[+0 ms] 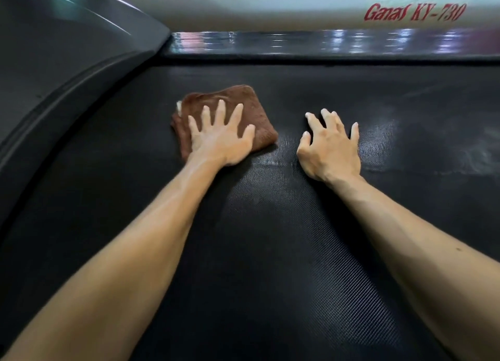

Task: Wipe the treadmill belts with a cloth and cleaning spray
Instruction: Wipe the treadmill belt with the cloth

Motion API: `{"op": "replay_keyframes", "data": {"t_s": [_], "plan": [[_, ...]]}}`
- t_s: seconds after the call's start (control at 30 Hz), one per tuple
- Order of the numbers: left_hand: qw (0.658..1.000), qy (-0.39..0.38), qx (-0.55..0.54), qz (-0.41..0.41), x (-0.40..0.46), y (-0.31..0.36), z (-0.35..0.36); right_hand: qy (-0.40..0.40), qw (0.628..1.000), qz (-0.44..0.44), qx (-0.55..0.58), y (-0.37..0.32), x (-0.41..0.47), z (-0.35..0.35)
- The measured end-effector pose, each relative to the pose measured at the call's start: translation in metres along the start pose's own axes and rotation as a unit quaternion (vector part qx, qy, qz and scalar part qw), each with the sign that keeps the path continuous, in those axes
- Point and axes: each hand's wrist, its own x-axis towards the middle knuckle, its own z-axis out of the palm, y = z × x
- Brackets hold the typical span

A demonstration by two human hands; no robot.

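One brown cloth (227, 117) lies folded on the black belt (270, 252), far and to the left. The left hand (221, 138) presses flat on it with fingers spread wide. The right hand (331, 146) rests on the belt just right of the cloth, its fingers bent, holding nothing. Two hands, one cloth.

black textured belt (270, 252) | folded brown cloth (259, 108) flat on it, left-centre
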Motion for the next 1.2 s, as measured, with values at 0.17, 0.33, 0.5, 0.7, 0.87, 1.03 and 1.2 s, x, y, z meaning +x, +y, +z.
{"op": "replay_keyframes", "data": {"t_s": [0.17,0.33,0.5,0.7,0.87,1.03,1.2], "plan": [[0.998,-0.001,-0.001,0.068,0.032,0.007,-0.009,-0.004,1.000,0.000,0.004,0.001,0.001,-0.001],[0.999,-0.012,-0.007,-0.032,0.059,-0.051,-0.023,-0.004,1.000,0.002,0.010,0.002,0.001,0.001],[0.999,-0.004,-0.005,-0.043,0.024,-0.038,-0.010,0.001,1.000,0.002,0.008,0.000,0.001,0.002],[0.998,0.000,-0.014,0.065,0.037,0.013,-0.006,0.002,1.000,0.002,0.002,0.000,0.002,0.002],[0.998,-0.010,0.002,0.062,0.071,-0.006,-0.018,-0.001,1.000,-0.001,0.000,0.002,0.004,0.003],[0.999,-0.027,-0.006,0.046,0.043,0.001,-0.011,-0.001,1.000,0.000,0.003,0.002,0.003,0.002],[0.998,-0.014,-0.011,0.065,-0.038,-0.010,0.000,-0.006,1.000,-0.002,0.007,0.001,0.002,0.001]]}}
